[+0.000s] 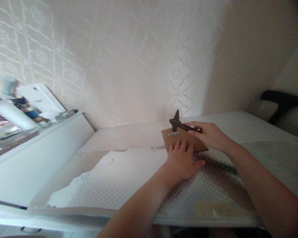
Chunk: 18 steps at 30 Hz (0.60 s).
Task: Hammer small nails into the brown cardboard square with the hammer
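Observation:
A small brown board (pixel 172 140) lies on the white table (pixel 129 132) near the wall. A short row of pale nails or studs (pixel 173 134) sits on its far part. My left hand (pixel 183 160) lies flat on the board's near edge, fingers stretched out, holding nothing. My right hand (pixel 209 134) is closed round the handle of a dark rusty hammer (pixel 178 124). The hammer's head hangs just above the row of studs.
A sheet of bubble wrap (pixel 119 180) covers the near part of the table. A white cabinet (pixel 39 148) on the left carries several cluttered bottles and items (pixel 17 112). Patterned wallpaper rises behind. A dark chair arm (pixel 280 99) shows at right.

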Each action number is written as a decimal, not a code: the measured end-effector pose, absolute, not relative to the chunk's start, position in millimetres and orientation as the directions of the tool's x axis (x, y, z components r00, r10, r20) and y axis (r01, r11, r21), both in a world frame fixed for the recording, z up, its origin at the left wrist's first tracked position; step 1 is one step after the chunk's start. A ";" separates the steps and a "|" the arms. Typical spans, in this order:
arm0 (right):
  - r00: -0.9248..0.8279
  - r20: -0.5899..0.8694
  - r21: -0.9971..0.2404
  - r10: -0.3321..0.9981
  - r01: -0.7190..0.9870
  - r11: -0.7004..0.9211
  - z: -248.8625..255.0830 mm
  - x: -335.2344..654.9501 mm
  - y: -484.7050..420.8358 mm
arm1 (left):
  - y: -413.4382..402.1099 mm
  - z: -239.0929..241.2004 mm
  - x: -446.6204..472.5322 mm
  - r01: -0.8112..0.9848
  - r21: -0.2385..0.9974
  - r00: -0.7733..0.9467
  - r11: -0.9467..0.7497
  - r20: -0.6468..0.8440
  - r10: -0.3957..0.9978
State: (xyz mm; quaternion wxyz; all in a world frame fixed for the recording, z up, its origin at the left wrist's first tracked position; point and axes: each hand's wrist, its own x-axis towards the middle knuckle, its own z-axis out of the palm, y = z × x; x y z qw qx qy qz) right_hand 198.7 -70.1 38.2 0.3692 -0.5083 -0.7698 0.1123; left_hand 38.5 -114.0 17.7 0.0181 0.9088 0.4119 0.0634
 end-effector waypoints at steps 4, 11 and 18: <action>-0.203 0.447 -0.529 0.871 0.726 0.441 39.6 197.9 -71.5 | -114.4 17.4 38.5 0.746 0.069 0.654 -0.662 0.109 0.748; -0.197 0.444 -0.538 0.874 0.722 0.435 39.3 198.0 -71.3 | -114.4 20.4 39.4 0.753 0.079 0.649 -0.654 0.078 0.757; -0.200 0.457 -0.516 0.867 0.735 0.441 41.5 197.3 -72.8 | -113.9 17.8 38.9 0.747 0.091 0.650 -0.659 0.113 0.752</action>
